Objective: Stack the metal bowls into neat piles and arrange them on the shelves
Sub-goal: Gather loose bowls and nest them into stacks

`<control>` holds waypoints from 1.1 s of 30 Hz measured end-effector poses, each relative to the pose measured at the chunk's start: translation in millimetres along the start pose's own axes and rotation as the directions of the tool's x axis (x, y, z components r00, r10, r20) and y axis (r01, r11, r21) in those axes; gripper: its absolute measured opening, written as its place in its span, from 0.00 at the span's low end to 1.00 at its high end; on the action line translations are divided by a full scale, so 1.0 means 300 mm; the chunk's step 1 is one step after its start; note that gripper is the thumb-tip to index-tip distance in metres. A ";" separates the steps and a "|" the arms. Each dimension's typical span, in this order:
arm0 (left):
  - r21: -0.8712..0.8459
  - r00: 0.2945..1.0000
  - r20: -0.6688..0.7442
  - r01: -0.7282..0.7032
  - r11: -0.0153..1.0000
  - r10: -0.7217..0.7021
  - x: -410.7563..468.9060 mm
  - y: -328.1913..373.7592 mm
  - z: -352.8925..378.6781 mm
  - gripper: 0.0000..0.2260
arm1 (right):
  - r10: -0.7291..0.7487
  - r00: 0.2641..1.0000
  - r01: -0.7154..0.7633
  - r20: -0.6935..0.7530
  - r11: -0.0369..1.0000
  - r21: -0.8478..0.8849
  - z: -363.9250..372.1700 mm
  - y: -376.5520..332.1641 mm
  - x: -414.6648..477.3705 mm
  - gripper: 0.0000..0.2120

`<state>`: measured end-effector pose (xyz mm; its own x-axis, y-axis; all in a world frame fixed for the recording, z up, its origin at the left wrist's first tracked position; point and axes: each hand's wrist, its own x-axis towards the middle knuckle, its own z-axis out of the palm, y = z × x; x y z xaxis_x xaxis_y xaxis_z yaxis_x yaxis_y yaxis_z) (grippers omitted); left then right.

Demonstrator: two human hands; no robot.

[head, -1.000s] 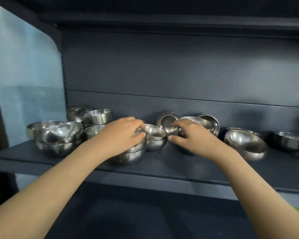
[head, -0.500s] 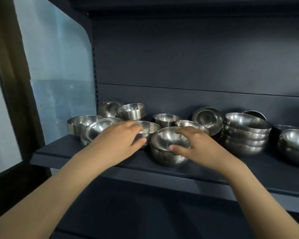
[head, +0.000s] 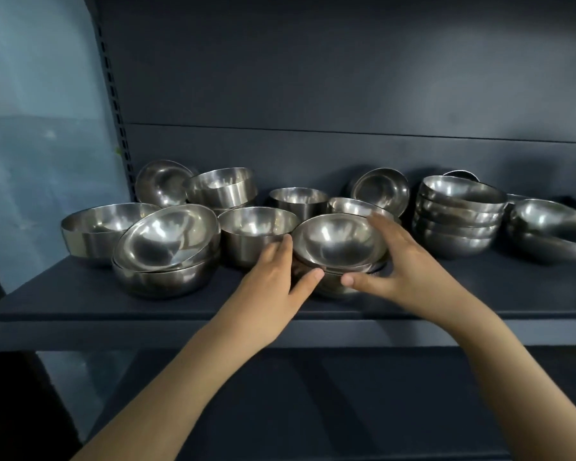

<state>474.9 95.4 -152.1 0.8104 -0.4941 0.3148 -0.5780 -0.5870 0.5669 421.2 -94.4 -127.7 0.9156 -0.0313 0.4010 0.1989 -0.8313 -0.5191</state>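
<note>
Shelf (head: 80,304): dark blue board on which all the metal bowls are gathered, most of them toward the back.
Middle pile (head: 340,242): a few shallow bowls are nested upright near the front of the shelf, between the two hands.
Left hand (head: 270,284): the pile's left side is clasped; the fingers (head: 281,249) are slipped between the pile and a straight-sided bowl (head: 246,234), and the thumb is pressed to the lower bowl's front.
Right hand (head: 409,271): the pile's right side is held, with the fingers arched over the far rim and the thumb laid against the front (the two thumbs are near each other, not touching).
Tilted pile (head: 167,251): set at the front left, its top bowl seated crooked in the bowls beneath.
Wide bowl (head: 94,227): stood upright at the far left, partly hidden behind the tilted pile.
Leaning bowl (head: 379,191): propped on edge at the back, behind the middle pile.
Tall pile (head: 459,217): several bowls are nested evenly, right of the hands and apart from them.
Far-right bowl (head: 546,234): placed beside the tall pile and cut off by the frame edge.
</note>
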 end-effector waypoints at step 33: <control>-0.423 0.945 -0.296 -0.258 0.869 0.137 0.125 0.374 0.061 0.26 | 0.038 0.949 0.070 -0.313 0.943 0.326 -0.352 0.172 -0.052 0.57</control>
<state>438.7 -0.7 -90.8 0.7154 -0.3576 0.6003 -0.6709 -0.1113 0.7332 380.3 -195.4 -80.9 0.7673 -0.2346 0.5968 0.3651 -0.6053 -0.7073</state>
